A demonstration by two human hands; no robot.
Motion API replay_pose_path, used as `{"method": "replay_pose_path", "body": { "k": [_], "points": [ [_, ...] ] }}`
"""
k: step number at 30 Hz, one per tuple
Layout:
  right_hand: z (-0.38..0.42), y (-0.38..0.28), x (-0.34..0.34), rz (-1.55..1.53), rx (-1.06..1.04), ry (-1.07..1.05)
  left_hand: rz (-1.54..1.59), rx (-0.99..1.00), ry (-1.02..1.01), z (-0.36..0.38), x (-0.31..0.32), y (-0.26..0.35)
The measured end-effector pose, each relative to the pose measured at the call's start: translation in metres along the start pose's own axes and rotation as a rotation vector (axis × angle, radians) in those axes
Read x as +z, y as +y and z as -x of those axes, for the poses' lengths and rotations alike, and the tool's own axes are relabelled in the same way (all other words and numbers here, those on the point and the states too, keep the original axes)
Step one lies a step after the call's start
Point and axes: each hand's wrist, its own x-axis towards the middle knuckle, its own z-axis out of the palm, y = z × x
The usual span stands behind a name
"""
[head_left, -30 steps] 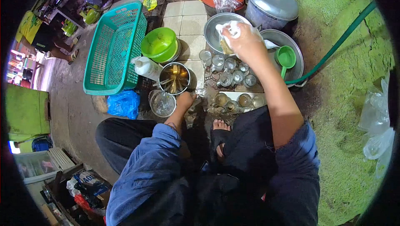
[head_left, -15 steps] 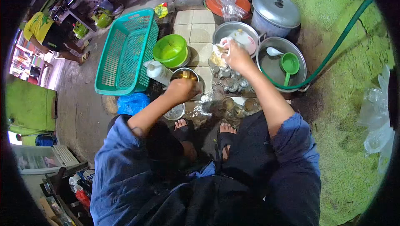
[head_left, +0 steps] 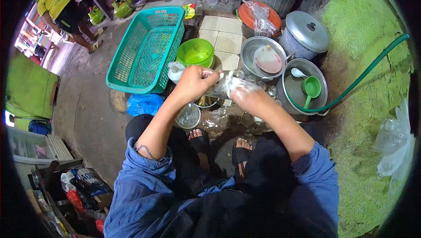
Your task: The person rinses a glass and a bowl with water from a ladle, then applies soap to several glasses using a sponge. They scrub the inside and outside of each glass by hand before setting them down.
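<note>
My left hand (head_left: 196, 82) is closed round a clear glass (head_left: 218, 86), held sideways above a pot of cutlery (head_left: 206, 102). At the glass's right end, my right hand (head_left: 245, 94) presses a soapy white sponge or cloth (head_left: 231, 81) against it; suds cover the fingers. Behind the hands stands a green bowl (head_left: 195, 53), with a white bottle (head_left: 176, 71) to its left. Several glasses (head_left: 247, 118) rest on the wet floor, partly hidden by my right arm. A metal basin (head_left: 284, 44) holding a pinkish plate (head_left: 268, 59) sits beyond.
A teal basket (head_left: 115, 72) stands at left beside a blue bag (head_left: 144, 104). At right, a pot (head_left: 323, 84) holds a green dipper (head_left: 311, 87), near a lidded pot (head_left: 307, 29) and a green hose (head_left: 372, 64). Another person (head_left: 59, 7) stands at far left.
My left hand has risen from the cutlery pot and now holds a glass. My right hand has come down and left to meet it with the sponge or cloth. The view has shifted.
</note>
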Motion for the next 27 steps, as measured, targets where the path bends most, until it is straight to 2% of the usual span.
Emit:
{"method": "replay_pose_path", "body": {
  "k": [2, 3, 4, 5, 6, 7, 8, 10, 11, 14, 16, 18, 20, 21, 22, 24, 25, 26, 27],
  "points": [
    [-0.01, -0.015, -0.011, -0.098, 0.154, -0.256, 0.02, 0.037, -0.016, 0.003, 0.0, 0.009],
    [-0.009, -0.017, -0.007, -0.289, 0.245, -0.212, -0.042, 0.165, -0.052, 0.006, 0.002, 0.015],
    [-0.011, -0.02, -0.006, -0.282, 0.239, -0.212, -0.108, 0.294, -0.087, 0.009, 0.004, 0.022],
    [-0.012, -0.022, -0.005, -0.452, 0.212, -0.157, -0.251, 0.418, -0.005, 0.015, 0.006, 0.031],
    [-0.011, -0.024, -0.004, -0.622, 0.186, -0.102, -0.19, 0.515, 0.081, 0.016, 0.012, 0.031],
    [-0.01, -0.027, -0.005, -0.742, 0.238, -0.155, -0.182, 0.579, 0.156, 0.019, 0.012, 0.036],
    [-0.009, -0.03, -0.004, -0.737, 0.239, -0.157, -0.173, 0.643, 0.23, 0.022, 0.011, 0.043],
    [-0.007, -0.035, 0.0, -1.064, 0.084, -0.022, -0.103, 0.788, 0.365, 0.026, 0.009, 0.055],
    [-0.002, -0.033, 0.003, -1.166, 0.142, -0.054, -0.125, 0.836, 0.413, 0.03, 0.007, 0.065],
    [-0.002, -0.037, 0.007, -2.147, 0.59, -0.118, -0.183, 0.906, 0.319, 0.034, 0.002, 0.068],
    [-0.002, -0.026, 0.02, -2.114, 0.515, -0.107, -0.115, 0.889, 0.375, 0.016, 0.005, 0.053],
    [0.001, -0.011, 0.025, -0.597, 0.109, -0.186, -0.053, 0.873, 0.43, 0.007, 0.003, 0.042],
    [-0.01, -0.045, -0.003, -0.288, 0.129, -0.105, -0.123, 0.55, 0.334, -0.001, -0.005, 0.036],
    [-0.006, -0.046, 0.002, -0.231, 0.002, 0.017, -0.067, 0.449, 0.281, 0.001, -0.007, 0.037],
    [-0.004, -0.048, 0.014, -0.268, 0.157, -0.184, -0.063, 0.455, 0.284, 0.003, -0.005, 0.042],
    [-0.001, -0.037, 0.044, -0.563, 0.166, 0.048, -0.138, 0.707, 0.297, 0.009, 0.001, 0.051],
    [-0.003, -0.038, 0.043, -0.568, 0.171, 0.057, -0.167, 0.738, 0.305, 0.012, 0.004, 0.055],
    [-0.007, -0.037, 0.039, -0.745, 0.126, 0.045, -0.131, 0.777, 0.324, 0.017, 0.006, 0.057],
    [-0.012, -0.036, 0.032, -0.919, 0.073, 0.03, -0.081, 0.834, 0.449, 0.018, 0.009, 0.058]
  ]
}}
